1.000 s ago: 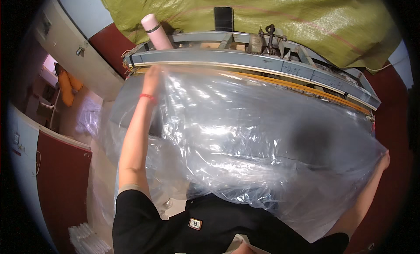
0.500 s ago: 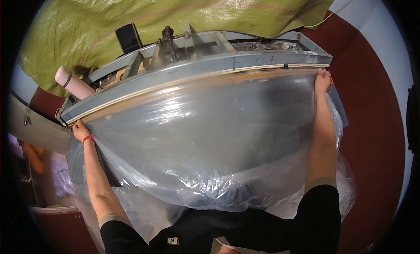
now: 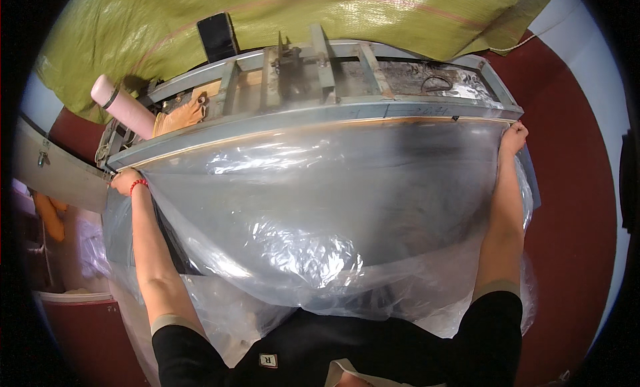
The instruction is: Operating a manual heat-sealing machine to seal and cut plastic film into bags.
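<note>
A wide sheet of clear plastic film [image 3: 347,207] stretches between my hands, its far edge along the front bar of a grey metal frame [image 3: 267,126]. The near part sags in shiny folds toward my body. At the bar's left end, my left hand [image 3: 127,180] is closed on the film's corner, a red bead bracelet on its wrist. My right hand [image 3: 515,139] pinches the opposite corner just below the bar's right end. A thin pale strip runs along the bar's lower edge.
Within or on the frame are a pink bottle [image 3: 123,107], an orange work glove [image 3: 183,117] and metal crossbars. A black phone-like slab [image 3: 217,37] stands at the back before a yellow-green woven sheet [image 3: 300,14]. A pale panel with a latch [image 3: 63,167] is at left.
The whole view has shifted and tilted, so the frame's right end sits lower and its left end higher. Both hands stay at the bar's ends, holding the film. More of the glove shows.
</note>
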`<state>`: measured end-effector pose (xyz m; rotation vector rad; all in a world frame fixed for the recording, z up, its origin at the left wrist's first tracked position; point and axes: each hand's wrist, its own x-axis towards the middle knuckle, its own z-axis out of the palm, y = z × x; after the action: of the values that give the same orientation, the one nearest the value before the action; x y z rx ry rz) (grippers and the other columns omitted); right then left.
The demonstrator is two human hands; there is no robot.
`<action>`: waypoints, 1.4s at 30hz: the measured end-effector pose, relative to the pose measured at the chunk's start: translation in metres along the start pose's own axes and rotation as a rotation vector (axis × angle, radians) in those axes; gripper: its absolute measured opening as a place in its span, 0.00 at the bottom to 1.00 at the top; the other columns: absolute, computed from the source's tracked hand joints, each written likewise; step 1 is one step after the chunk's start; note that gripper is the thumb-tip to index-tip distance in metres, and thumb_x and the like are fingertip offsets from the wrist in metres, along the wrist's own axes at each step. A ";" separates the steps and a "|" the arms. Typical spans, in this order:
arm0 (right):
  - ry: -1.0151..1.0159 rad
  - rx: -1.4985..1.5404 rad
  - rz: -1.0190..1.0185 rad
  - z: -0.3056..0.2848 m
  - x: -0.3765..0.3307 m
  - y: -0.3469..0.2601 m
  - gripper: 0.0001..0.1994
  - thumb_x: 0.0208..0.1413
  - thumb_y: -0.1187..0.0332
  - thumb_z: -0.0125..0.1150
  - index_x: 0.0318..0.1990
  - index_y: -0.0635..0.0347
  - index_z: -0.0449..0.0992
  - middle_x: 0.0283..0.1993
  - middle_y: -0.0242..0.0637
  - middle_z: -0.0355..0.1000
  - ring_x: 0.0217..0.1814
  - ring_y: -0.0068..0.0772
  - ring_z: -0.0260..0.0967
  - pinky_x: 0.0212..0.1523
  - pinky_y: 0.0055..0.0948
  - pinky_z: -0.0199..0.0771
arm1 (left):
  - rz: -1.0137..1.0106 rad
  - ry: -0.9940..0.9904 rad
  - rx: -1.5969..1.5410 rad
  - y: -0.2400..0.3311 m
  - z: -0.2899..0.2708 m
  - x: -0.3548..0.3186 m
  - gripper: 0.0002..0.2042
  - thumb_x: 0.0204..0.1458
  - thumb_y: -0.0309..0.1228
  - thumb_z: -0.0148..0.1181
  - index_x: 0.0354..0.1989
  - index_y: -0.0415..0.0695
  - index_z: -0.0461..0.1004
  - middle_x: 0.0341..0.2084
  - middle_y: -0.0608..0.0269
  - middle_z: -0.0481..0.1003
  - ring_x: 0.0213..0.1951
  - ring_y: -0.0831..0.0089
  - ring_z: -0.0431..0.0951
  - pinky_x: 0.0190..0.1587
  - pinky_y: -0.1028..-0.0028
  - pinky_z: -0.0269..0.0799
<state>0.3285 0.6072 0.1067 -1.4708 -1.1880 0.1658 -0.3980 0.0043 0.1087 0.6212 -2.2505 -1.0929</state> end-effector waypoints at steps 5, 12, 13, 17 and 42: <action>-0.156 0.184 0.033 -0.011 -0.009 -0.007 0.14 0.52 0.60 0.45 0.33 0.66 0.67 0.32 0.38 0.68 0.32 0.25 0.64 0.31 0.26 0.65 | -0.162 -0.398 -0.347 -0.016 -0.014 0.025 0.22 0.50 0.43 0.43 0.30 0.31 0.68 0.27 0.49 0.72 0.31 0.61 0.73 0.35 0.68 0.66; -0.422 0.090 -0.570 -0.062 -0.018 -0.027 0.10 0.46 0.65 0.57 0.29 0.65 0.73 0.31 0.35 0.71 0.35 0.25 0.67 0.39 0.22 0.64 | 0.548 -0.866 0.038 -0.036 -0.084 0.041 0.22 0.52 0.48 0.40 0.27 0.39 0.70 0.16 0.68 0.66 0.20 0.78 0.64 0.26 0.78 0.59; -0.425 0.113 -0.551 -0.076 -0.017 -0.028 0.10 0.46 0.65 0.57 0.29 0.65 0.73 0.31 0.35 0.71 0.35 0.25 0.67 0.39 0.22 0.64 | 0.630 -0.962 -0.104 -0.034 -0.093 0.032 0.20 0.53 0.44 0.41 0.24 0.39 0.69 0.15 0.69 0.64 0.19 0.81 0.61 0.25 0.79 0.58; -0.373 0.019 -0.502 -0.150 -0.005 -0.009 0.08 0.44 0.70 0.58 0.33 0.64 0.73 0.33 0.37 0.72 0.37 0.27 0.67 0.42 0.25 0.64 | 0.682 -0.954 -0.087 -0.011 -0.125 -0.033 0.10 0.51 0.32 0.46 0.22 0.40 0.66 0.16 0.73 0.62 0.23 0.85 0.60 0.26 0.82 0.58; -1.335 0.938 -0.874 -0.140 -0.344 -0.348 0.19 0.39 0.67 0.63 0.41 0.63 0.69 0.37 0.40 0.67 0.40 0.34 0.66 0.41 0.27 0.65 | 0.481 -1.487 -0.626 0.071 -0.281 -0.211 0.06 0.45 0.30 0.57 0.27 0.40 0.71 0.14 0.72 0.66 0.13 0.86 0.62 0.13 0.85 0.59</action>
<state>0.0679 0.1975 0.2577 0.2345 -2.2149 1.0203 -0.0697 0.0179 0.2522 -1.3552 -2.4850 -2.1880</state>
